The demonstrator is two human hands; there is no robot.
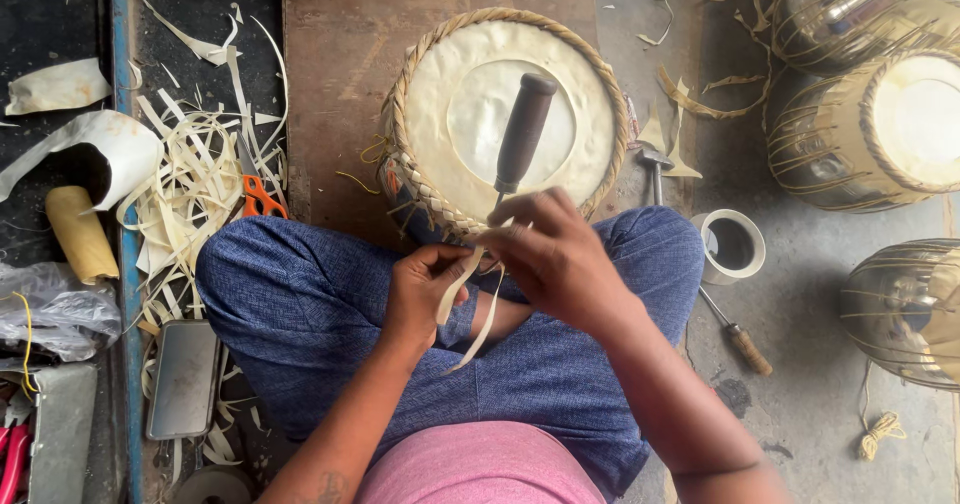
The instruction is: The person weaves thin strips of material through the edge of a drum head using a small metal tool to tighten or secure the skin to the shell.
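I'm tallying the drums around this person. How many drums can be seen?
4: one drum before the knees, three at the right: top corner, middle, lower edge. More may lie out of frame.

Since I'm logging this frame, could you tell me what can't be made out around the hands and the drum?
All in the head view:
- Tip of the dark-handled tool: hidden behind the right hand.
- Drum near edge and body: covered by both hands and the knees.
- Pale strip: its upper end vanishes under the left hand fingers.
- Drums at right: cut off by the frame edge.
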